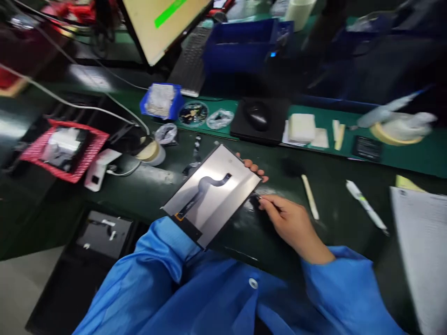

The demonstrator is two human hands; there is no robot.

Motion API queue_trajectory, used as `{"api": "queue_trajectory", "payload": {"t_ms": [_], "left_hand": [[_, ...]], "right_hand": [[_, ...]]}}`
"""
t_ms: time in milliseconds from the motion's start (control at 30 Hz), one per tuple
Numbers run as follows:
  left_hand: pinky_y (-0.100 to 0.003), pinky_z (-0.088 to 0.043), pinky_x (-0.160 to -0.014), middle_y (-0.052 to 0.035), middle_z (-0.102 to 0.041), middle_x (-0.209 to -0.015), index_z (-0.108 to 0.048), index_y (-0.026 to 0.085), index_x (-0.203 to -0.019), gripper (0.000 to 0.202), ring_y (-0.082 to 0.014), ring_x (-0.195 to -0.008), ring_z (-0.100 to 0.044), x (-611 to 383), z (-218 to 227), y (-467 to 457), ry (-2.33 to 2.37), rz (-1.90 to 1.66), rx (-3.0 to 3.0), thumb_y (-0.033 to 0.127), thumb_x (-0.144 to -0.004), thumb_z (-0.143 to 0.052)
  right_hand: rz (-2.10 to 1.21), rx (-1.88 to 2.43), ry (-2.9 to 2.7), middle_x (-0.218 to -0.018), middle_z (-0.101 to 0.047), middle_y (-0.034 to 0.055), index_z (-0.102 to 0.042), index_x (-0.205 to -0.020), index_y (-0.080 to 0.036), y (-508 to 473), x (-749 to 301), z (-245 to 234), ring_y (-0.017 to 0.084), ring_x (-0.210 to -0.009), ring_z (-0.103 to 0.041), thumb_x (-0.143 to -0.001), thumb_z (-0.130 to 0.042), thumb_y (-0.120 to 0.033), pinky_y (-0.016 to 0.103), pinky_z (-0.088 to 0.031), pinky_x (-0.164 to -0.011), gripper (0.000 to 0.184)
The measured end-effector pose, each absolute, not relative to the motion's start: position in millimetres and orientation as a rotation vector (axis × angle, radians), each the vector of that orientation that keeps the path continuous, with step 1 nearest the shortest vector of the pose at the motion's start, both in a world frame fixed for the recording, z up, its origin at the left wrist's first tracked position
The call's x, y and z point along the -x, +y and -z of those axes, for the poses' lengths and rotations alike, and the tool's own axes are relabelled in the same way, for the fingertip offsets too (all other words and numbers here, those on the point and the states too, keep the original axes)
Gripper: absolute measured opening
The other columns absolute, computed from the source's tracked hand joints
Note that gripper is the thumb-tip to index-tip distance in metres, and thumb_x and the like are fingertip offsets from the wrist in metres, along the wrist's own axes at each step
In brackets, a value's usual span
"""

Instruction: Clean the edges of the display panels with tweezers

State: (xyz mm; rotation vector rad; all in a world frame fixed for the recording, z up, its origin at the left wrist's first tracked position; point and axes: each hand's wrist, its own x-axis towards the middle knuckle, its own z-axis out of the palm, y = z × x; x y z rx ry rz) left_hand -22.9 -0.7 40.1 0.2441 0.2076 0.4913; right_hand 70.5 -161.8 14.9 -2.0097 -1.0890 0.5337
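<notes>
My left hand [254, 168] holds a flat silver panel [213, 195] with a dark flex cable on its back, tilted above the dark green bench; only the fingertips show past the panel's far right edge. My right hand [291, 222] is beside the panel's right edge, fingers pinched together on something small and thin that I cannot make out. Both arms wear blue sleeves.
A cream stick [310, 196] and a white pen [366, 207] lie right of my hand. Papers [419, 242] sit at far right. A black mouse on its pad [257, 116], tape rolls [150, 151], a blue bin [160, 100], a red tray [64, 149] and a monitor [164, 23] stand behind.
</notes>
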Motion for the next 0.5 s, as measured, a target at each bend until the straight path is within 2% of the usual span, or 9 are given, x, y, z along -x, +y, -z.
{"api": "queue_trajectory", "payload": {"t_ms": [133, 233, 333, 400, 500], "left_hand": [[-0.051, -0.039, -0.108, -0.0046, -0.051, -0.095, -0.053, 0.024, -0.094, 0.039, -0.0237, -0.095, -0.057, 27, -52, 1, 0.260, -0.422, -0.257, 0.035, -0.060, -0.070], [-0.050, -0.041, -0.107, -0.0048, -0.052, -0.095, -0.055, 0.024, -0.090, 0.038, -0.0245, -0.096, -0.058, 28, -51, 6, 0.260, -0.389, -0.280, 0.031, -0.056, -0.070], [-0.050, -0.043, -0.104, -0.0051, -0.052, -0.093, -0.058, 0.023, -0.093, 0.038, -0.0250, -0.095, -0.056, 25, -44, 8, 0.261, -0.381, -0.295, 0.033, -0.058, -0.070], [-0.050, -0.044, -0.102, -0.0057, -0.051, -0.093, -0.058, 0.024, -0.095, 0.040, -0.0243, -0.093, -0.053, 23, -39, 7, 0.230, -0.419, -0.276, 0.040, -0.062, -0.072], [-0.052, -0.042, -0.102, -0.0065, -0.049, -0.092, -0.057, 0.025, -0.094, 0.049, -0.0255, -0.094, -0.049, 20, -34, 6, 0.205, -0.463, -0.322, 0.054, -0.059, -0.072]], "right_hand": [[-0.560, 2.020, -0.987, -0.072, -0.076, 0.0029, -0.077, -0.103, -0.023, -162, -71, -5, 0.022, -0.061, -0.070, -0.088, -0.065, -0.062, 0.034, -0.056, -0.060, 0.043], [-0.511, 2.016, -1.036, -0.076, -0.077, 0.0042, -0.079, -0.099, -0.024, -161, -71, -5, 0.023, -0.065, -0.072, -0.089, -0.064, -0.061, 0.037, -0.058, -0.067, 0.041], [-0.445, 2.001, -1.104, -0.087, -0.080, 0.0056, -0.079, -0.098, -0.025, -159, -71, -11, 0.026, -0.079, -0.075, -0.094, -0.060, -0.052, 0.041, -0.060, -0.080, 0.033], [-0.451, 1.995, -1.126, -0.090, -0.080, 0.0051, -0.079, -0.097, -0.027, -157, -70, -15, 0.027, -0.084, -0.075, -0.095, -0.057, -0.047, 0.043, -0.060, -0.083, 0.030], [-0.565, 1.974, -1.046, -0.078, -0.076, 0.0036, -0.075, -0.104, -0.027, -155, -68, -18, 0.027, -0.071, -0.072, -0.094, -0.059, -0.047, 0.043, -0.059, -0.070, 0.028]]}}
